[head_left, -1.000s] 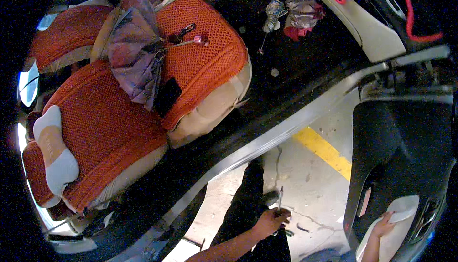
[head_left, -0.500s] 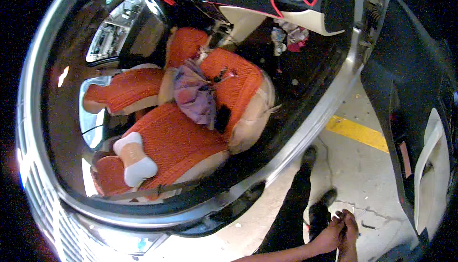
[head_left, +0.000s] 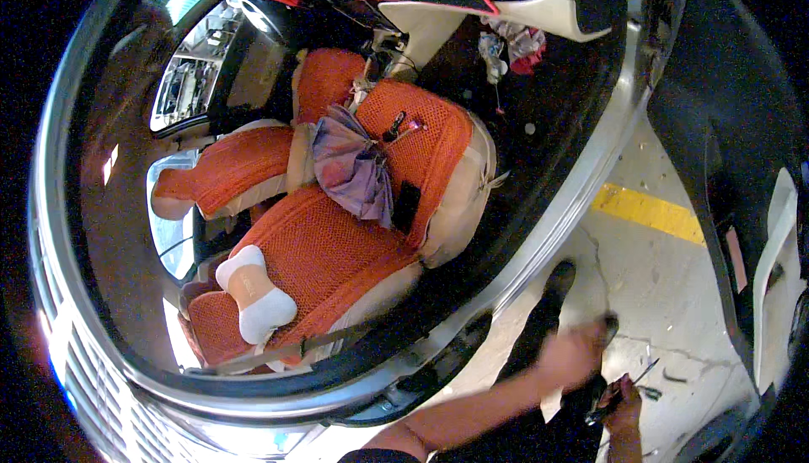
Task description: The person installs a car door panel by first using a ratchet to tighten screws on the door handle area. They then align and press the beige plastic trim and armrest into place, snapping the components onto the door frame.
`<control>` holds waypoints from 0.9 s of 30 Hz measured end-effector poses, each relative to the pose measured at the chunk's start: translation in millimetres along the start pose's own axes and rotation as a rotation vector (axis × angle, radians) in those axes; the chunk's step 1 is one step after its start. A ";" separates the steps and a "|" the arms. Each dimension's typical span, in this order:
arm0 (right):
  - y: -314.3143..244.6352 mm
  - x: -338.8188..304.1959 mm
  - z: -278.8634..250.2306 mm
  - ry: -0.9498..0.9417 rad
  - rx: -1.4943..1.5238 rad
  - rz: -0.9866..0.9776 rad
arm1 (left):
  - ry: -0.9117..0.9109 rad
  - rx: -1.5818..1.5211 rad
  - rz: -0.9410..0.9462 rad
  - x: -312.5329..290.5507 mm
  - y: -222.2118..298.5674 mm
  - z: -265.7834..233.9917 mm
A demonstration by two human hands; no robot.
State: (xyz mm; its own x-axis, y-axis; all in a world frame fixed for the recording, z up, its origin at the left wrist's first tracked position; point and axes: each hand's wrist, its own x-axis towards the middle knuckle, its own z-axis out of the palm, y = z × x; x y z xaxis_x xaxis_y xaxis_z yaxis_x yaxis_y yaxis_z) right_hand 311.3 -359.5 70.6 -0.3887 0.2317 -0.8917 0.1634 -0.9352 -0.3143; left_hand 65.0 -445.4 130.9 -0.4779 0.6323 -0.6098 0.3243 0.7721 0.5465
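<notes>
By the open car doorway, my left hand point(head_left: 577, 355) reaches across from the lower left, over my legs. Motion smears its fingers, so what it holds, if anything, is unclear. Just below and to its right, my right hand point(head_left: 624, 406) is closed around a dark-handled tool with a thin metal shaft point(head_left: 647, 369) that points up and right. Dark parts stick out on both sides of that fist; their exact kind is too small to make out. The two hands are apart.
Left of me, the car seat point(head_left: 316, 252) has an orange knitted cover. On it lie a white bone-shaped cushion point(head_left: 254, 293) and a folded purple umbrella point(head_left: 350, 168). The door frame point(head_left: 539, 248) curves between me and the seat; the open door point(head_left: 725, 160) stands at right. A yellow stripe point(head_left: 649, 213) crosses the floor.
My hands, together before, have come apart. The left has moved up and left; the right is lower, with the dark-handled tool now showing. The view has shifted slightly.
</notes>
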 end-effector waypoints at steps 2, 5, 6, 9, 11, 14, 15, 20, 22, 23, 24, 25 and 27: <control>2.3 3.6 5.6 0.048 -0.037 0.047 | 0.412 -0.093 -0.218 42.3 -75.1 -64.1; 13.8 4.0 -2.9 0.146 -0.232 0.019 | 0.826 -0.001 -0.203 108.5 -222.9 -157.5; 20.5 4.5 -12.2 0.220 -0.368 0.036 | 0.781 0.158 -0.253 124.8 -269.3 -177.8; 54.2 5.2 -51.3 0.332 -0.578 0.128 | 0.706 0.436 -0.428 157.3 -380.4 -218.4; 79.1 1.2 -75.9 0.321 -0.860 0.055 | 0.537 0.452 -0.445 171.4 -425.7 -231.3; 103.3 -12.3 -88.8 0.246 -0.941 -0.162 | 0.396 0.509 -0.447 183.3 -470.9 -240.4; 103.9 -18.8 -86.2 0.328 -0.925 0.032 | 0.361 0.521 -0.426 185.3 -483.9 -242.4; 84.4 -30.3 -24.9 0.450 -0.607 0.250 | 0.249 0.557 -0.192 177.9 -530.0 -244.1; 77.3 -27.6 -0.9 0.445 -0.577 0.277 | 0.234 0.683 -0.124 164.8 -522.2 -242.8; 74.7 -27.5 7.7 0.429 -0.547 0.246 | 0.314 0.703 -0.152 155.4 -510.0 -242.8; 73.6 -28.1 13.6 0.430 -0.666 0.184 | 0.398 0.727 -0.181 145.6 -490.9 -244.8; 72.8 -29.9 17.5 0.465 -0.613 0.282 | 0.486 0.753 -0.216 134.1 -468.1 -248.9; 74.3 -38.5 16.0 0.387 -0.687 0.232 | 0.613 0.879 0.051 113.6 -410.6 -258.7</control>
State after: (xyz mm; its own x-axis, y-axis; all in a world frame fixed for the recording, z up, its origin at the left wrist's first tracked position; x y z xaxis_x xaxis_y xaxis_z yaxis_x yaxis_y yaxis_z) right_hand 323.9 -442.2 86.8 0.0431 0.2458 -0.9684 0.7686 -0.6274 -0.1250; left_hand -333.7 -707.1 -14.2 -0.6963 0.7141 -0.0726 0.7124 0.6752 -0.1912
